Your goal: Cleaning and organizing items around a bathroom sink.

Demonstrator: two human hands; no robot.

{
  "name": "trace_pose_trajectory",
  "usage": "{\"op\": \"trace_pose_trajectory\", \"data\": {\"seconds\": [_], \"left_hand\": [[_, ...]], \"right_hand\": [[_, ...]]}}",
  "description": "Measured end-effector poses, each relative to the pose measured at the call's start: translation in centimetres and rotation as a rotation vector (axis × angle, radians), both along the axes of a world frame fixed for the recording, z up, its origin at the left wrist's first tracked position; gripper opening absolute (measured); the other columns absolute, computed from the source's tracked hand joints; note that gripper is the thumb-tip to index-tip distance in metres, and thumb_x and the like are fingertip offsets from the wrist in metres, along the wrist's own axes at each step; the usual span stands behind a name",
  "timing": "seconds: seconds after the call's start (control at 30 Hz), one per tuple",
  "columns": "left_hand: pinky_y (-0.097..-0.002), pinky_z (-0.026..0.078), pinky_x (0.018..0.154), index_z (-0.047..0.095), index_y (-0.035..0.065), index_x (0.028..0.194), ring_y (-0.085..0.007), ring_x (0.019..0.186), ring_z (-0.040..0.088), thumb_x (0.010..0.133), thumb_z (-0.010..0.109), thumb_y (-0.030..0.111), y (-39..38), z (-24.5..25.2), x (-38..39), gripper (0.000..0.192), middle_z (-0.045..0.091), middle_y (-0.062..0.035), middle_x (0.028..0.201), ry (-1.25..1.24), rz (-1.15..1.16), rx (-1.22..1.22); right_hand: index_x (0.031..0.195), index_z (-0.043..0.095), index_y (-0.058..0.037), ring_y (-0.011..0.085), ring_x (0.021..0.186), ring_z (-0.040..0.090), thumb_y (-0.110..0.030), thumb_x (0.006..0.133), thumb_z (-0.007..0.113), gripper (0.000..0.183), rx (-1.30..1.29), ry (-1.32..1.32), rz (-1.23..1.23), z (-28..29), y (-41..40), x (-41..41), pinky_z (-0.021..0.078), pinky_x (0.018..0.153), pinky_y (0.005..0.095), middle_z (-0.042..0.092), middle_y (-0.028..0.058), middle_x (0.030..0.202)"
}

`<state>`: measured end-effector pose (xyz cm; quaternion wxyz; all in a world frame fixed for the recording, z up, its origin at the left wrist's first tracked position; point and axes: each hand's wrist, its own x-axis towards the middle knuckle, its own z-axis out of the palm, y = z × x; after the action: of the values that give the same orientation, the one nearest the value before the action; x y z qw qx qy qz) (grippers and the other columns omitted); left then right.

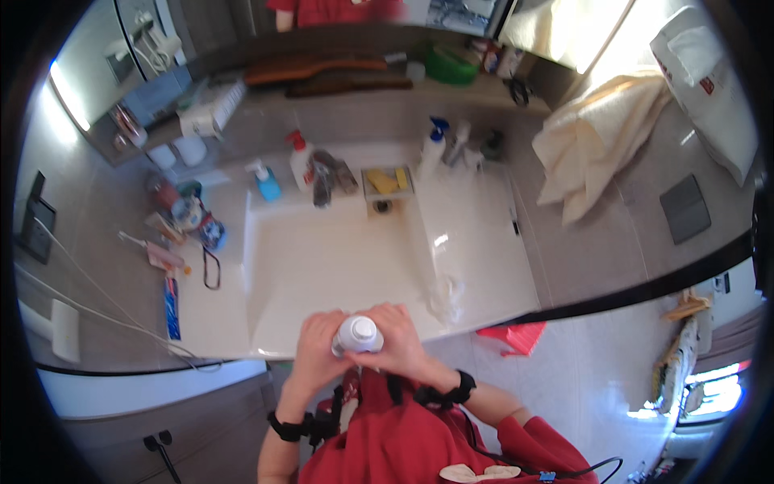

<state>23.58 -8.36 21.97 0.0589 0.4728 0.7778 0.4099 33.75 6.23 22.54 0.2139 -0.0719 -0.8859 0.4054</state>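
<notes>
Both hands hold one white capped bottle (361,336) close to the body, above the front edge of the white sink basin (326,260). My left hand (320,348) wraps its left side, and my right hand (399,339) wraps its right side. The bottle's cap faces up to the camera; the hands hide much of its body. Behind the basin is a dark-looking faucet (323,178), beside a white pump bottle with a red top (299,160). A soap tray with yellow pieces (387,183) sits at the basin's back right.
A blue soap dispenser (268,184) stands at the back left. Along the left counter lie a pink electric toothbrush (163,254) and a toothpaste tube (172,308). A blue-topped pump bottle (433,151) stands at the right rear. A cream towel (592,145) hangs on the right wall.
</notes>
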Motion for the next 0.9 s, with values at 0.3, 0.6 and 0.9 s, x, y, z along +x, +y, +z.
{"op": "trace_pose_trajectory", "data": {"seconds": [0.3, 0.6, 0.9], "left_hand": [[-0.0388, 0.037, 0.087, 0.061, 0.0052, 0.096, -0.0253, 0.083, 0.057, 0.057, 0.078, 0.025, 0.6, -1.4, -2.2, 0.047, 0.062, -0.0086, 0.085, 0.030, 0.339, 0.029], [-0.0390, 0.037, 0.085, 0.060, 0.0053, 0.095, -0.0251, 0.083, 0.057, 0.058, 0.078, 0.027, 0.8, 0.6, -4.7, 0.046, 0.062, -0.0087, 0.087, 0.080, 0.529, 0.025], [-0.0367, 0.042, 0.078, 0.060, 0.0067, 0.096, -0.0261, 0.084, 0.057, 0.058, 0.078, 0.022, -1.6, 1.1, -7.4, 0.045, 0.059, -0.0085, 0.090, 0.109, 0.642, 0.116]], "right_hand": [[0.094, 0.062, -0.0065, 0.0298, 0.091, 0.058, -0.018, 0.073, 0.073, 0.027, 0.171, 0.264, -0.060, 4.7, 13.8, -8.6, 0.0463, 0.080, 0.0374, 0.063, 0.0108, 0.097], [0.099, 0.060, -0.0032, 0.0363, 0.082, 0.059, -0.023, 0.083, 0.058, 0.026, 0.743, 0.074, -0.465, 11.3, 28.9, -23.9, 0.0485, 0.069, 0.0438, 0.061, 0.0204, 0.089], [0.109, 0.057, -0.0034, 0.0169, 0.075, 0.059, -0.003, 0.078, 0.064, 0.031, 0.051, 0.316, 0.056, 13.7, 15.7, -18.6, 0.0487, 0.068, 0.0257, 0.060, 0.0093, 0.093]]}}
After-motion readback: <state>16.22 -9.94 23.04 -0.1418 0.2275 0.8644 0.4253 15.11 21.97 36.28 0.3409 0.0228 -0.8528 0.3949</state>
